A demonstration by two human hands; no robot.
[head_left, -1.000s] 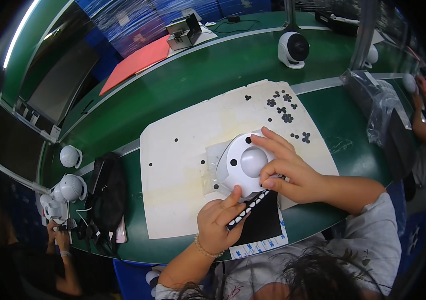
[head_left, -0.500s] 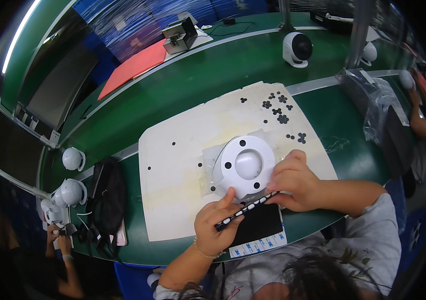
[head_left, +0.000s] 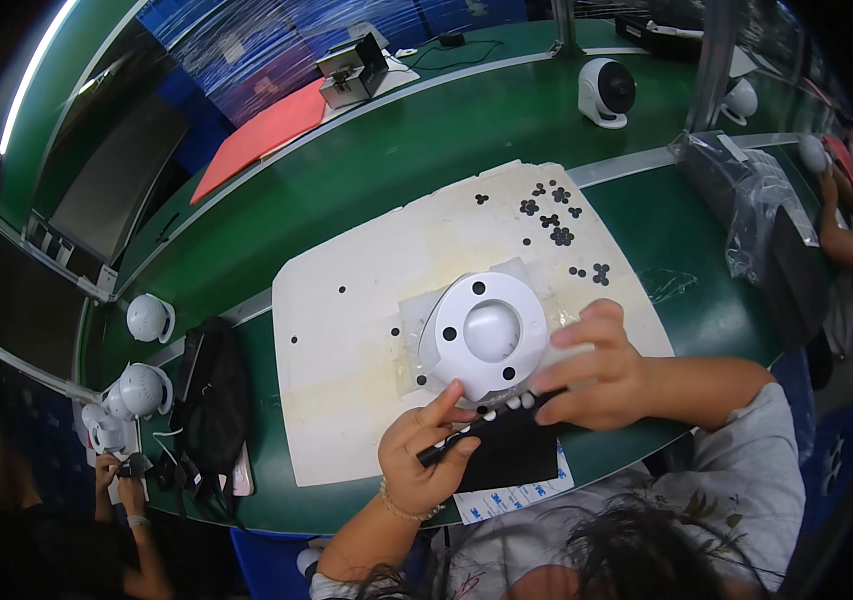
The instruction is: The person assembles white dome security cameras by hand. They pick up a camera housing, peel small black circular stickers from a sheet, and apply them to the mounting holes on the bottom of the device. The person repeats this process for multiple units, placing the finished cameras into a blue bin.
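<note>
Where black dots (head_left: 450, 334) sit, ring-fronted housing (head_left: 492, 335) looks white.

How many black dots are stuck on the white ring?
3 on the white ring: top dot, left dot, lower-right dot. The left hand may hide more.

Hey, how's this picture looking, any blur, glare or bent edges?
Head view: the right hand looks slightly blurred, the white ringed part fairly sharp; the light tube glares at upper left; the green table bows along its front edge; corners fall to black.
</note>
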